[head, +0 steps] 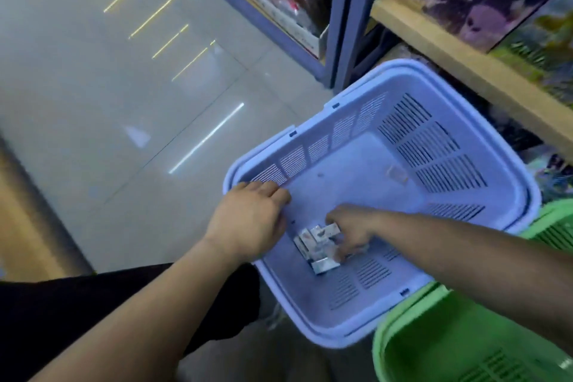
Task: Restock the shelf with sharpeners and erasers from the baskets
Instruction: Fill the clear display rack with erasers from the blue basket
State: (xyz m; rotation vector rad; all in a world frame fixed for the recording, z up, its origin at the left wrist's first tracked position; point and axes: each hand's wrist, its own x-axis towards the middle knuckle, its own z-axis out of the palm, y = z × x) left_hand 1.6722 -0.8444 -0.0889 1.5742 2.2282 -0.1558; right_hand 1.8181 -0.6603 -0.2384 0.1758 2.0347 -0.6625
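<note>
Head view. A lavender basket [440, 146] sits on the tiled floor [124, 102] below the wooden shelf [434, 37], with a green basket [434, 335] just beside its near right corner. The left hand [248, 220] lies on the lavender basket's left rim with its fingers bent over the edge, gripping it, apparently to steady the basket. The right hand [353, 228] reaches down to the basket's bottom, fingers curled onto a small heap of white packets [313, 245]. Motion blur hides whether any packet is actually pinched, so that cannot be told. The heap is the only stock seen in this basket and lies close to the near left wall. Its long axis runs from the left rim toward the near wall. The packets sit directly under and just left of the right fingertips, so the right hand is the nearer one. The shelf lies well apart, beyond the basket's far right rim, so any packet lifted out must travel up and across that side.
</note>
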